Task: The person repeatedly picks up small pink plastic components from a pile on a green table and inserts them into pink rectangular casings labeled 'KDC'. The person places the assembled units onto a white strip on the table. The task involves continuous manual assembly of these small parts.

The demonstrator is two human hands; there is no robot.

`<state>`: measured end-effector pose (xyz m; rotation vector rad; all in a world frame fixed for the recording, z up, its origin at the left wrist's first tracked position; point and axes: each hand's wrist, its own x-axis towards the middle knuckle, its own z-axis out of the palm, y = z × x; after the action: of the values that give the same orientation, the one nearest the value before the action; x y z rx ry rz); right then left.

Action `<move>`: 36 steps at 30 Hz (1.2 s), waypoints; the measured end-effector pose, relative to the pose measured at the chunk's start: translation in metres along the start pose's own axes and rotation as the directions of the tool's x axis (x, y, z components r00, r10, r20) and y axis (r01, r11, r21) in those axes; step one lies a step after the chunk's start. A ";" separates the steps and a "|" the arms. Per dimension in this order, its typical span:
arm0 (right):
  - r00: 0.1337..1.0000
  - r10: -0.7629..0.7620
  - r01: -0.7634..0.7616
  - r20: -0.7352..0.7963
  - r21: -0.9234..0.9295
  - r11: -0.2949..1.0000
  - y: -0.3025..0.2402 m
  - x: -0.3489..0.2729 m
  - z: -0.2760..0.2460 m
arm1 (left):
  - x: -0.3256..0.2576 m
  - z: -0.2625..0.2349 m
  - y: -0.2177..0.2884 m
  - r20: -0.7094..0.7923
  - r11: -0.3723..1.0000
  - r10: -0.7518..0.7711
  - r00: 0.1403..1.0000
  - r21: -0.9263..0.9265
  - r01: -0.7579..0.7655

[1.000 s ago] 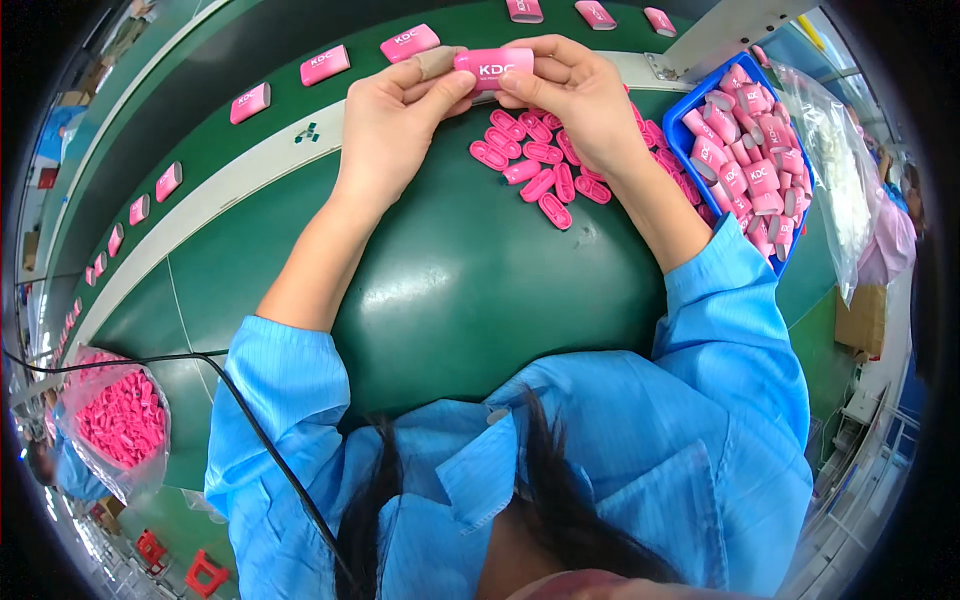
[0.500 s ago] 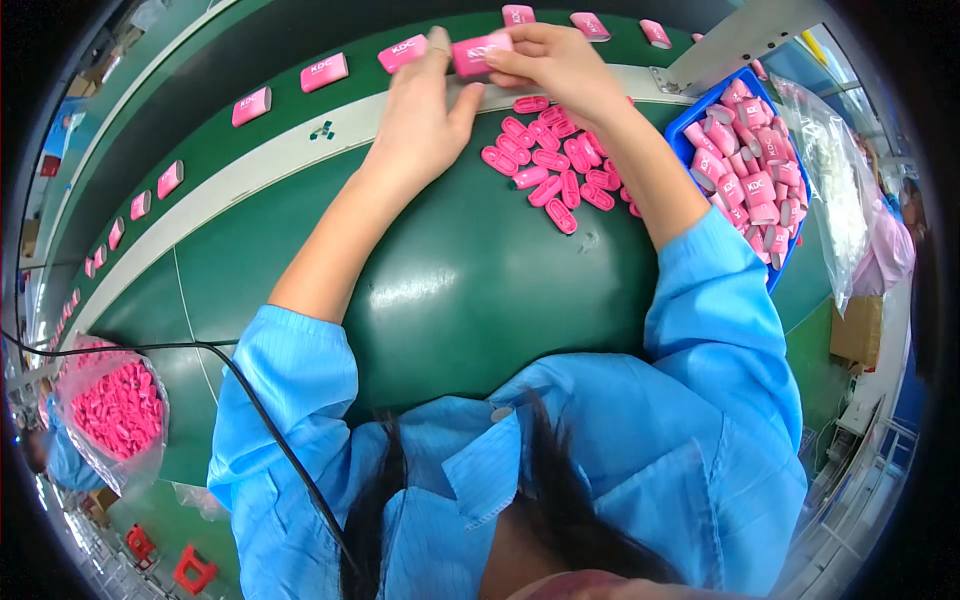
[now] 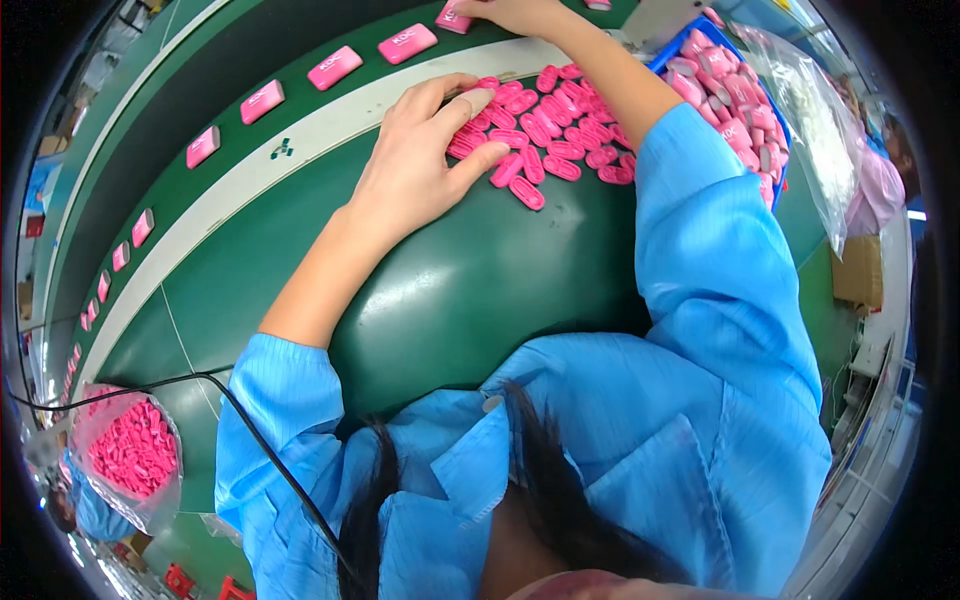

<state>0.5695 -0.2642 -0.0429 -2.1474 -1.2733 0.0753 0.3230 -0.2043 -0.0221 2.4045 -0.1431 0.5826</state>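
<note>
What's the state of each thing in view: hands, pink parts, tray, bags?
left hand: open, fingers resting on the loose pink pieces
right hand: reaching onto the belt, touching a pink block
pink block: flat on the belt
loose pink pieces: scattered heap on the table
blue tray: full of pink pieces
clear bag: open, holding pink pieces

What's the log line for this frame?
left hand: on loose pink pieces | right hand: at pink block on belt
</note>
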 end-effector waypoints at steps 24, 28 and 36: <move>0.926 0.327 -0.226 -0.190 0.417 0.880 -0.023 -0.293 -0.142 | 0.113 0.090 0.007 0.253 0.987 0.151 0.956 -0.096 -0.130; 0.934 0.241 -0.150 -0.264 0.323 0.934 -0.007 -0.285 -0.153 | 0.130 0.110 0.021 0.272 0.968 0.249 0.930 -0.039 -0.248; 0.938 0.303 -0.215 -0.166 0.407 0.888 0.005 -0.285 -0.179 | 0.135 0.124 0.042 0.386 0.945 0.277 0.880 0.055 -0.321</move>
<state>0.4853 -0.5835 0.0230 -1.9061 -0.7585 0.1735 0.4798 -0.3082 -0.0241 2.6065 -0.6744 0.2608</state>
